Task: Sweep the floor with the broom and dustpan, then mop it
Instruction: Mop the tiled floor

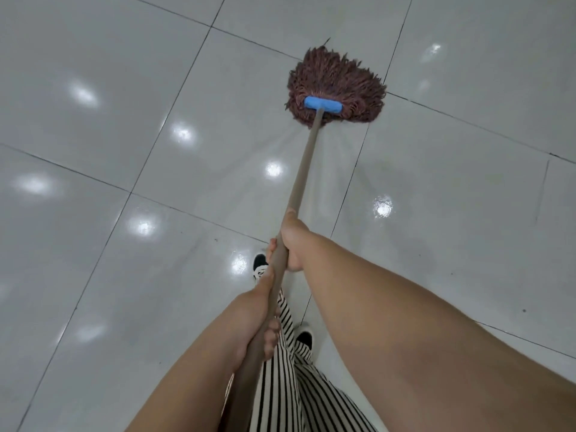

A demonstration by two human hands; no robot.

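Glossy pale grey tiles make up the floor (124,88), crossed by dark grout lines and dotted with bright light reflections. Across it runs our mop (307,169), its beige handle slanting up from our hands to a blue clamp, with the reddish-brown yarn head fanned flat on the tiles where several grout lines meet. Our striped trousers (290,369) fall below the handle, dark shoe tips showing beside them. Our right hand (291,241) grips the handle higher along the shaft, fingers curled round it; our left hand (258,310) wraps the shaft lower, nearer our body, thumb lying along it
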